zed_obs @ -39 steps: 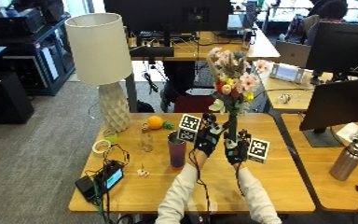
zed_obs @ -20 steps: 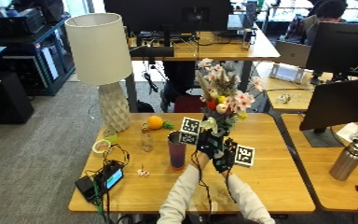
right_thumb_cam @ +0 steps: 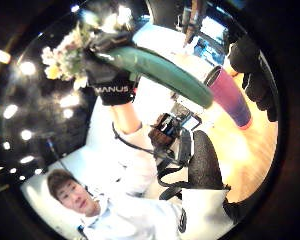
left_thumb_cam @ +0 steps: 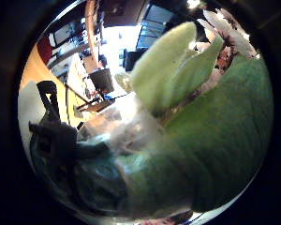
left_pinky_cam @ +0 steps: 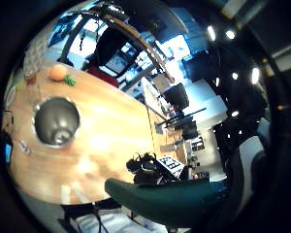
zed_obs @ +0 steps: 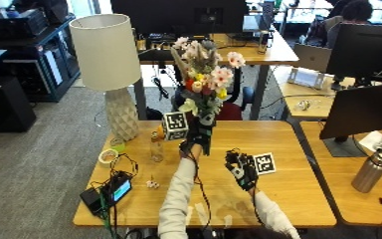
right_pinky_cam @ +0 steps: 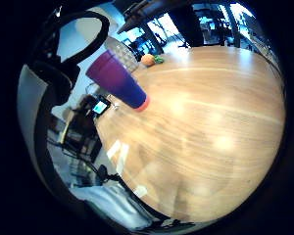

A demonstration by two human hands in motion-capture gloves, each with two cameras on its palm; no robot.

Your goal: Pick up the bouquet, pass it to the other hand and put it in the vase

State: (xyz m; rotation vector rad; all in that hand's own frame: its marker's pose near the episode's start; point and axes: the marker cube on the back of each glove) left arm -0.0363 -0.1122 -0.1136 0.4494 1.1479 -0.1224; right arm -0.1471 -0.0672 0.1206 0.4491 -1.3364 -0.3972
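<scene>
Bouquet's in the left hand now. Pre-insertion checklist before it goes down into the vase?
1. Bouquet held: ok, left hand fingers curl round its green stem wrap, flowers up.
2. Right hand clear: ok, open and apart from the bouquet.
3. Vase upright on the table: ok.
4. Vase inside free: ok, the left little finger side palm view shows nothing in it.
5. Stem end over the vase mouth: not ok, it looks off to one side.

Purple vase (right_pinky_cam: 116, 81) on wooden table (right_pinky_cam: 210, 127)
</scene>
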